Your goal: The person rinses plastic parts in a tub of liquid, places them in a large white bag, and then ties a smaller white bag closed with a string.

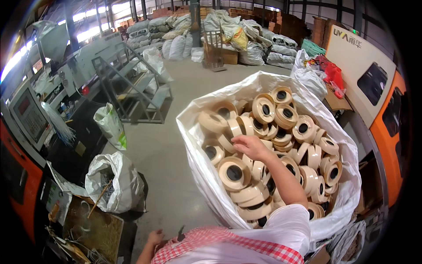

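A large white woven bag stands in front of me, filled with cream ring-shaped parts with dark centres. Over the left part of this pile reaches my right hand, palm down and fingers stretched to the left, with nothing visible in them. Just below it lies a round cream part with a wide rim; whether the fingertips touch any part, I cannot make out. Low at my left side hangs my left hand, beside the red-and-white checked apron. Its fingers are small in view but look loosely apart and hold nothing visible.
Left, a white sack holds scraps and a stick; a smaller bag stands beyond it. Metal steps adjoin a machine. An orange-and-white machine borders the right. Stacked sacks and a hand cart stand behind.
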`<state>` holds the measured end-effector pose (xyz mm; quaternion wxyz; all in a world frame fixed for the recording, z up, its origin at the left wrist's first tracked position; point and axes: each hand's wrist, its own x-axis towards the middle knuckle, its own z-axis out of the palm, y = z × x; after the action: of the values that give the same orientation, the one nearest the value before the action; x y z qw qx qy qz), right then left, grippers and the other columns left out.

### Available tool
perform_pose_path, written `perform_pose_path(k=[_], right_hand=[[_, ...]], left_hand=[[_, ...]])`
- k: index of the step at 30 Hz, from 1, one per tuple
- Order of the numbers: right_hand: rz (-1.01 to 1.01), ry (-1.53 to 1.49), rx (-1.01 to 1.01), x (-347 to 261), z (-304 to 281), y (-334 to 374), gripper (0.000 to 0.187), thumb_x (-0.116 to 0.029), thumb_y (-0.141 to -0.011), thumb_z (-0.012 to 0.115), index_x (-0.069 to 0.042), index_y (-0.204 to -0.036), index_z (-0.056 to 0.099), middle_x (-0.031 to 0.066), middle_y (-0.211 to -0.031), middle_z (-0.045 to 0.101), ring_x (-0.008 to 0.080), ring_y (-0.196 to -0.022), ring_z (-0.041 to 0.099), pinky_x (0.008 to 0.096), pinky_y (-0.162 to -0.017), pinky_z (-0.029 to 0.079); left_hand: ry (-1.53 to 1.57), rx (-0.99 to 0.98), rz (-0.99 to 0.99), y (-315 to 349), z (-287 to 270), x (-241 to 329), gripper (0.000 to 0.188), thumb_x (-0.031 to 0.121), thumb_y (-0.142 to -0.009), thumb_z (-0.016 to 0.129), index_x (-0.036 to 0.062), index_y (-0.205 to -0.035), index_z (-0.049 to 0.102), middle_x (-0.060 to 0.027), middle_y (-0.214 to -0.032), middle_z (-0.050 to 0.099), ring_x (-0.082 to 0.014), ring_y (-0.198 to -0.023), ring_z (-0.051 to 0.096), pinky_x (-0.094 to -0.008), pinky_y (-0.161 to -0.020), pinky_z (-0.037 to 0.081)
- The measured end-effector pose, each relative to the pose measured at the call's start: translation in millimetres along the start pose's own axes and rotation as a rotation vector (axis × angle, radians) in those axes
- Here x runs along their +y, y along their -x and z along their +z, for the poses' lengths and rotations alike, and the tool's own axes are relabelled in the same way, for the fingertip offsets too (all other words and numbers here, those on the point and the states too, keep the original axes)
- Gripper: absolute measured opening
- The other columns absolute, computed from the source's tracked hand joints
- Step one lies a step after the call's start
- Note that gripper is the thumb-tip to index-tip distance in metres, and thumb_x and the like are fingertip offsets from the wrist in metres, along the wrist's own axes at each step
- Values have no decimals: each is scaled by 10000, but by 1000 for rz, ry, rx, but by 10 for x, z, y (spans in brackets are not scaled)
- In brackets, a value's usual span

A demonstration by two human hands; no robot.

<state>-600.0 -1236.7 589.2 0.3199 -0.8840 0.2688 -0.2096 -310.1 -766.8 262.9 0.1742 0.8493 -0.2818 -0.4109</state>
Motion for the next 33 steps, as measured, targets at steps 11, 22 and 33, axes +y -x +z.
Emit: perform_pose_path(k=[11, 22, 33], right_hand=[[335, 772, 531, 1105, 57, -1788, 481, -315, -769, 613, -25, -1141, 517, 217, -1189, 494, 371, -1113, 440, 431, -959, 333], [1005, 431, 256, 1545, 343, -1787, 624, -487, -827, 467, 46, -1145, 533, 251, -1131, 551, 362, -1108, 495, 386, -943, 366], [1206, 492, 313, 2034, 326, -2185, 449, -417, -690, 636, 5, -842, 651, 182, -815, 647, 299, -782, 625, 377, -733, 477]], left_hand=[[-642, -387, 422, -2085, -1066, -1433, 497, 452, -753, 482, 46, -997, 630, -192, -995, 619, -343, -950, 580, -403, -862, 437], [-95, 232, 138, -4156, -2711, 953, 331, 291, -767, 497, 44, -931, 644, -191, -943, 623, -365, -898, 585, -414, -803, 464], [-117, -316, 543, -6364, -2608, 2892, 371, 280, -773, 584, 15, -1032, 599, -119, -834, 644, -173, -754, 585, -309, -704, 470]])
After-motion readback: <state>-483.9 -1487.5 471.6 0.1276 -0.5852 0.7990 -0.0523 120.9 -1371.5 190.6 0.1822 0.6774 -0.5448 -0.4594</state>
